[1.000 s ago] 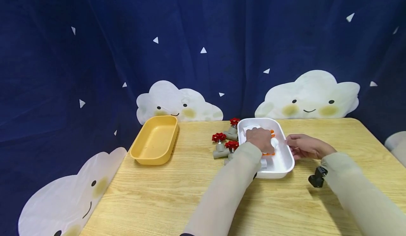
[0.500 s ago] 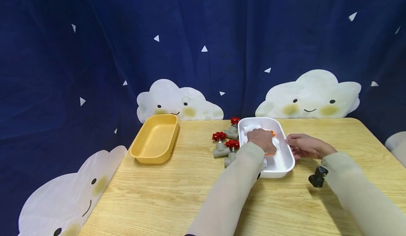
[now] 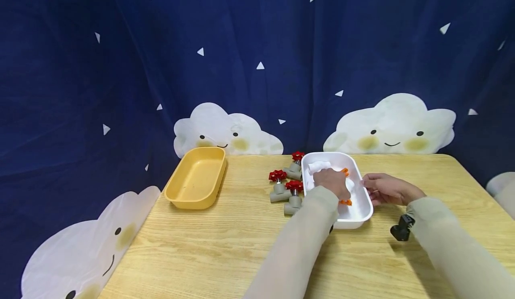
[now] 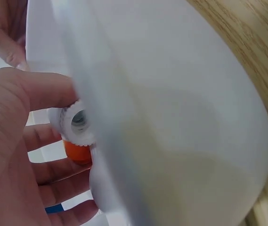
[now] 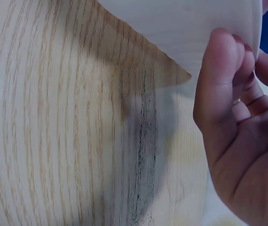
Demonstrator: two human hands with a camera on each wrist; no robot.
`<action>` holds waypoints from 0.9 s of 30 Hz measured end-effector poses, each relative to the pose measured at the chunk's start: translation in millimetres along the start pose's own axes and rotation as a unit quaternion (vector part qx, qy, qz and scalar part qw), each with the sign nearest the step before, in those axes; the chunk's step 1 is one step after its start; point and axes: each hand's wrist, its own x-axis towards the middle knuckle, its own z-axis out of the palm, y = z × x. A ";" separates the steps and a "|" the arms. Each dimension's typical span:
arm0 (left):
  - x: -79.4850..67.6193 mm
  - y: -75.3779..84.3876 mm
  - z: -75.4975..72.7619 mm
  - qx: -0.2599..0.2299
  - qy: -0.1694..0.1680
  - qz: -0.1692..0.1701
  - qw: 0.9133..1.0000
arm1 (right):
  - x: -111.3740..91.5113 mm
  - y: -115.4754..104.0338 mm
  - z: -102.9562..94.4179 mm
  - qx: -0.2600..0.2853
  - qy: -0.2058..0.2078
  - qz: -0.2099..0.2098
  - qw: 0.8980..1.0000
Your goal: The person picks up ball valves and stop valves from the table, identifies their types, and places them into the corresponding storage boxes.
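In the head view my left hand [image 3: 331, 183] reaches down into a white plastic tray [image 3: 364, 209]. In the left wrist view its thumb and fingers grip a white fitting [image 4: 75, 123] with a round hole and a ribbed rim. An orange part [image 4: 78, 153] shows just under that rim, between the fingers. More white pieces [image 3: 319, 166] and orange parts [image 3: 345, 172] surround this hand in the tray; the tray wall hides some of them in the left wrist view. My right hand [image 3: 390, 189] pinches the tray's right rim, thumb inside and fingers against the outer wall.
Several grey pipe valves [image 3: 279, 191] with red handwheels stand close against the tray's left side. A yellow tray [image 3: 196, 178] lies at the table's left edge. Behind the wooden table [image 3: 225, 250] hangs a dark blue curtain with clouds.
My left hand has shifted slightly toward me and right inside the tray. The orange parts beside it look turned, and the far white piece shows more. The right hand stays on the rim.
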 end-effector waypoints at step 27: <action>-12.3 -45.6 -21.7 -0.029 0.047 0.123 0.991 | -2.7 -8.1 12.1 -0.103 0.078 0.010 0.992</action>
